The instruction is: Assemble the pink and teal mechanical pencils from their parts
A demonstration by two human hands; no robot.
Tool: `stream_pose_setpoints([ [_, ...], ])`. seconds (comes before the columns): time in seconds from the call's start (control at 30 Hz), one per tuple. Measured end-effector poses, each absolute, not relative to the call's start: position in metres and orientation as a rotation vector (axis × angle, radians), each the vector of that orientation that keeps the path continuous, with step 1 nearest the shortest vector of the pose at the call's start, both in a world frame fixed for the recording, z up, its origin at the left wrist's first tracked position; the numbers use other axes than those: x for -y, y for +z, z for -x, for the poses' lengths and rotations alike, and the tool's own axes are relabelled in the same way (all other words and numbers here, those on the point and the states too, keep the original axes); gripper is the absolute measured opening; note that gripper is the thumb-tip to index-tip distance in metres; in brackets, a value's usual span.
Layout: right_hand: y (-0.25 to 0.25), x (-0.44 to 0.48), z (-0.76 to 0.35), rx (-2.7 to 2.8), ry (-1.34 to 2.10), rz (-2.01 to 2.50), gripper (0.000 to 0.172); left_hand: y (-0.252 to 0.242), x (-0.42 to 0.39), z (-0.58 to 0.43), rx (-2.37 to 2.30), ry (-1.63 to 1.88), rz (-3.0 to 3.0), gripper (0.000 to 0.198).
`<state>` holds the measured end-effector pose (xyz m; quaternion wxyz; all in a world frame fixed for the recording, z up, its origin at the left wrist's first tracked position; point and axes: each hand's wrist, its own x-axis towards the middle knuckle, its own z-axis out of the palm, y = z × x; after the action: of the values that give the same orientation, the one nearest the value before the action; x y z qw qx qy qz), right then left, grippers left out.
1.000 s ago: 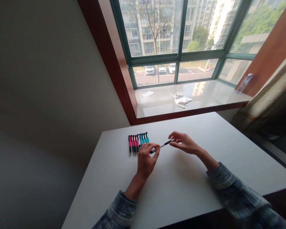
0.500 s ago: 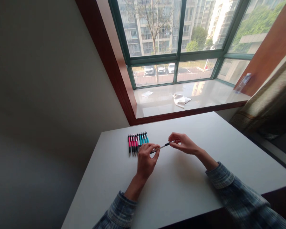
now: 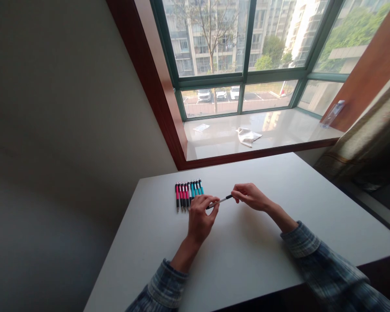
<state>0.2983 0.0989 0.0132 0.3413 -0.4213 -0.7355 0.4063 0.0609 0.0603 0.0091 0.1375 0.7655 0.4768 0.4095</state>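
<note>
Between my two hands a white and black pen [image 3: 223,199] is held above the white table [image 3: 247,260]. My left hand [image 3: 203,214] pinches its lower left end between thumb and fingers. At the pen's black upper right end, the fingers of my right hand [image 3: 249,196] are closed on the tip. Just beyond my left hand lies a row of several pens side by side, pink and black ones [image 3: 182,197] on the left and teal ones [image 3: 196,187] on the right, with a white one between. My left hand hides part of the row.
Behind the table is a window sill [image 3: 214,145] with a crumpled white cloth [image 3: 248,136], a small white paper [image 3: 201,128] and a clear bottle [image 3: 333,114]. A wall stands on the left, and a curtain [image 3: 360,130] hangs at the right.
My right hand's fingers have drawn closer together around the pen's end. My left hand and the pen have barely moved; the view has shifted slightly.
</note>
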Motion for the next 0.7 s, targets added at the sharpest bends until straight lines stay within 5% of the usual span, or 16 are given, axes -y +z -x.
stream_pose_setpoints([
  [0.7,0.0133,-0.0965,-0.2961,1.899,1.122,1.084,0.026,0.0082,-0.0593,-0.0612,-1.376,1.188,-2.227,0.009],
])
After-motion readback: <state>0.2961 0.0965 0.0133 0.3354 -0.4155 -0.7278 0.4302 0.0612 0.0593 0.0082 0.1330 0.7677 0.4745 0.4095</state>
